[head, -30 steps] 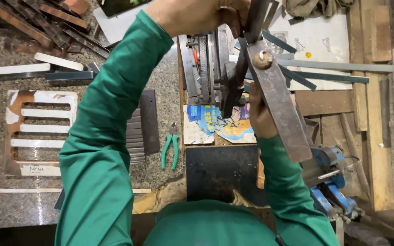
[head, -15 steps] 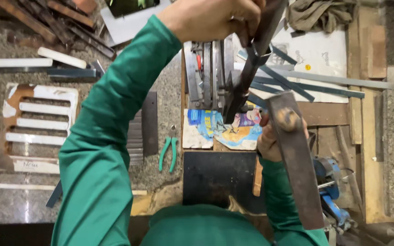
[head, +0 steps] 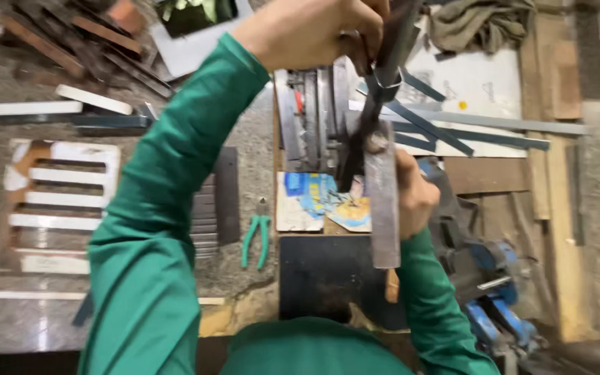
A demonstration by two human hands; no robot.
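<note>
Fingers (head: 355,35) of the left hand (head: 314,31) wrapped tight round the dark lever (head: 376,90) of the bench tool (head: 317,118); right hand (head: 414,198) closed on the flat steel bar (head: 382,201), which stands over the printed card (head: 321,201) on the tabletop (head: 251,132). Green pliers (head: 257,239) lie apart, left of the dark plate (head: 328,267). Risk — the bar could slip sideways if struck or pressed off-centre, pinching the right thumb against the lever.
</note>
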